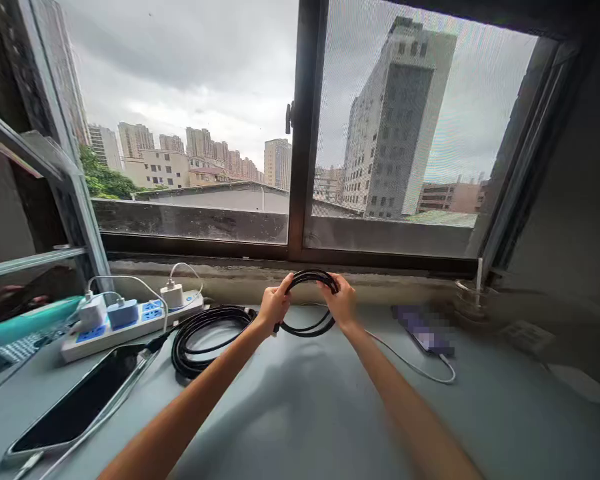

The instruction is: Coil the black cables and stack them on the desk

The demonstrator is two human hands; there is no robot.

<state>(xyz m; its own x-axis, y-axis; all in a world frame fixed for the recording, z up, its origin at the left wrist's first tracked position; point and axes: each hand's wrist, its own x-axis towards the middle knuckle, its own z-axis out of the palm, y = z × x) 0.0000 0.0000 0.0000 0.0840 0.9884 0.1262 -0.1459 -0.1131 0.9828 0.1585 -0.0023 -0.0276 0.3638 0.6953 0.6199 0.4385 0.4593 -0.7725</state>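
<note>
A black cable (307, 332), wound into a small round coil of several loops, is held up above the grey tabletop between both hands. On the coil's left side my left hand (274, 307) is closed, its thumb pressed on the loops. My right hand (341, 301) grips the opposite side, fingers wrapped round the cable. A dark cable end shows just under my left hand. Left of that hand, a larger coil of black cable (183, 350) lies flat on the table, partly hidden behind my left forearm.
At left lie a white power strip (145, 317) with plugged-in chargers and a phone (80, 400) with a white cable. Another phone (423, 333), partly blurred, is charging at right. A glass jar (473, 303) stands near the window (300, 252), and a teal item (30, 327) sits far left.
</note>
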